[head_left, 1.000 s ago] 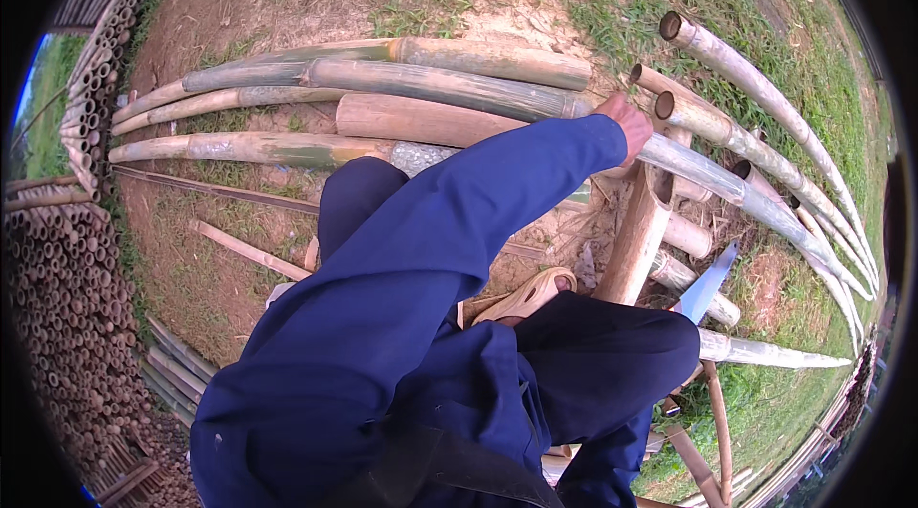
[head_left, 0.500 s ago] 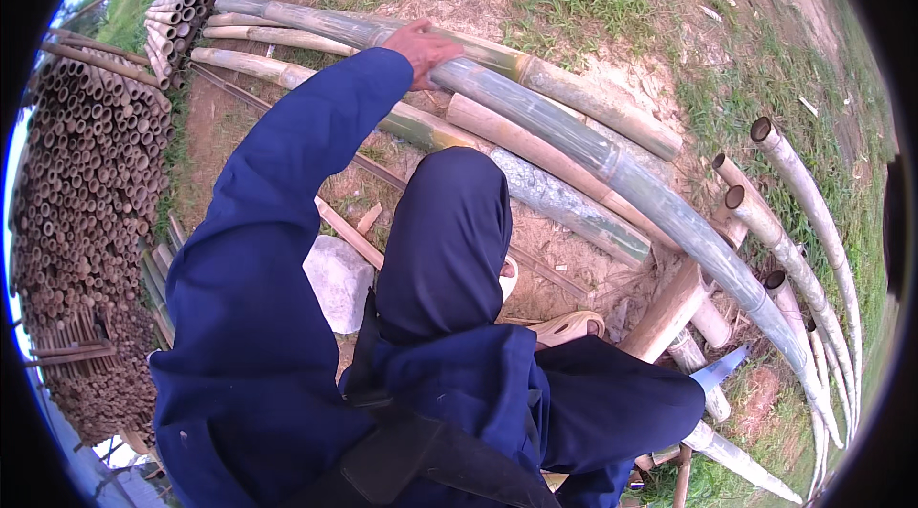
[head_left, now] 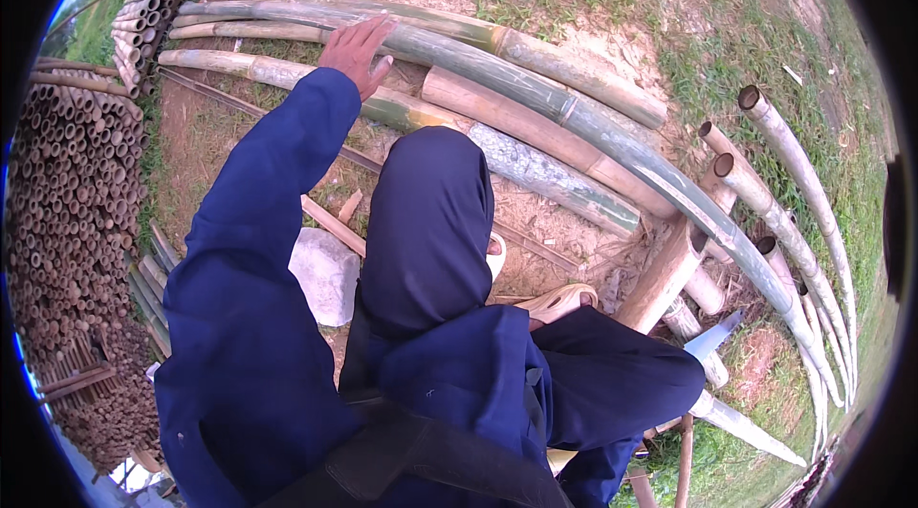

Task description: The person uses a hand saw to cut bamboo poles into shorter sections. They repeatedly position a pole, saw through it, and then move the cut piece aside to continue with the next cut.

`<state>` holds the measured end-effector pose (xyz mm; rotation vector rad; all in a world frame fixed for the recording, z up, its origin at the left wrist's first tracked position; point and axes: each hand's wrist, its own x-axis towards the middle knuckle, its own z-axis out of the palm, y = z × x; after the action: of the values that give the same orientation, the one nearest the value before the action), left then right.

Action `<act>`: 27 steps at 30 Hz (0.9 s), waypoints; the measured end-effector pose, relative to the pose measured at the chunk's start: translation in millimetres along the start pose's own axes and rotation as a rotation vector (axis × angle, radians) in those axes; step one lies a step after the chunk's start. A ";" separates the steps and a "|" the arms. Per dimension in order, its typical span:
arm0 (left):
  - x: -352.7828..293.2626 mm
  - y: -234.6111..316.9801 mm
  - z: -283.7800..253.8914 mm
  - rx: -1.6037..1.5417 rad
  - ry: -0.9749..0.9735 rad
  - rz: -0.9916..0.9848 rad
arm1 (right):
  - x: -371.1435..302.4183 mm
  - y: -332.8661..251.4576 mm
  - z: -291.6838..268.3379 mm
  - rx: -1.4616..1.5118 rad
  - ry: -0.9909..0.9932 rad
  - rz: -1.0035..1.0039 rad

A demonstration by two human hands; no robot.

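My left hand [head_left: 356, 51] is stretched out ahead with its fingers apart, lying flat on a long green bamboo pole [head_left: 535, 92] that runs from the upper left down to the right. Several other thick poles [head_left: 507, 116] lie beside it on the bare earth. My blue sleeve [head_left: 277, 183] and dark trouser knee [head_left: 430, 212] fill the middle of the view. My right hand is hidden behind my right sleeve [head_left: 612, 384]. A pale knife blade [head_left: 712, 338] sticks out past that sleeve.
A large stack of cut bamboo ends [head_left: 67, 221] stands at the left. A pale stone [head_left: 325, 274] lies by my leg, a sandal [head_left: 564, 300] next to it. Poles rest on a wooden support [head_left: 665, 279]. Grass [head_left: 765, 49] lies beyond.
The view has swung round, so the poles now run diagonally and the stack shows at the left. My left hand has moved along the green pole toward its far left end.
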<state>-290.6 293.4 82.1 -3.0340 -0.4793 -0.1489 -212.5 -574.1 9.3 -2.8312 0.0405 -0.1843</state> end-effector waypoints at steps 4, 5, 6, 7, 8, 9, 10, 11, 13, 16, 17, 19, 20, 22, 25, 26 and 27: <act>23.2 42.5 12.0 -0.138 0.028 0.143 | -19.5 12.1 -32.4 0.246 0.076 0.010; 24.6 48.7 16.1 -0.151 0.015 0.142 | -13.8 11.4 -40.9 0.343 0.089 0.050; 35.0 59.6 21.0 -0.170 0.007 0.164 | -7.8 -11.0 -56.9 0.420 0.101 0.193; 45.7 71.6 22.5 -0.192 -0.055 0.196 | 0.0 -35.5 -74.4 0.498 0.120 0.334; 53.5 80.8 24.3 -0.209 -0.040 0.216 | 16.3 -61.4 -88.3 0.578 0.126 0.467; 60.8 90.2 28.2 -0.232 -0.027 0.236 | 26.6 -69.1 -98.6 0.589 0.126 0.422; 61.6 101.5 32.5 -0.257 -0.019 0.250 | 37.9 -76.4 -109.9 0.595 0.119 0.375; 60.5 113.7 31.5 -0.281 0.029 0.221 | 51.4 -105.1 -122.3 0.548 0.086 0.295; 50.5 120.5 40.3 -0.400 0.114 0.194 | 74.4 -173.5 -125.1 0.493 -0.033 0.125; 19.3 127.0 52.7 -0.477 0.324 0.050 | 84.6 -253.6 -78.5 0.398 -0.383 -0.192; 4.2 127.4 59.0 -0.482 0.392 -0.054 | 79.4 -271.9 -50.2 0.424 -0.502 -0.285; -28.3 125.6 93.1 -0.611 0.418 -0.399 | 64.5 -299.9 21.1 0.357 -0.712 -0.441; -42.7 133.1 102.4 -0.581 0.368 -0.658 | 55.7 -306.9 56.4 0.258 -0.797 -0.485; -81.5 130.3 133.3 -0.491 0.333 -1.004 | 31.4 -316.3 116.3 0.098 -0.758 -0.685; -112.3 122.6 165.6 -0.371 0.144 -1.432 | 0.1 -314.0 171.8 -0.056 -0.766 -0.829; -113.6 113.3 176.0 -0.441 0.102 -1.556 | -8.6 -317.4 176.4 -0.116 -0.811 -0.826; -115.5 106.2 187.7 -0.521 0.051 -1.667 | -15.4 -321.3 178.1 -0.165 -0.852 -0.779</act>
<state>-351.0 172.6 -121.9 -1.9566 -3.0143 -0.4214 -201.8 -214.0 -64.5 -2.6674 -1.2527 0.8888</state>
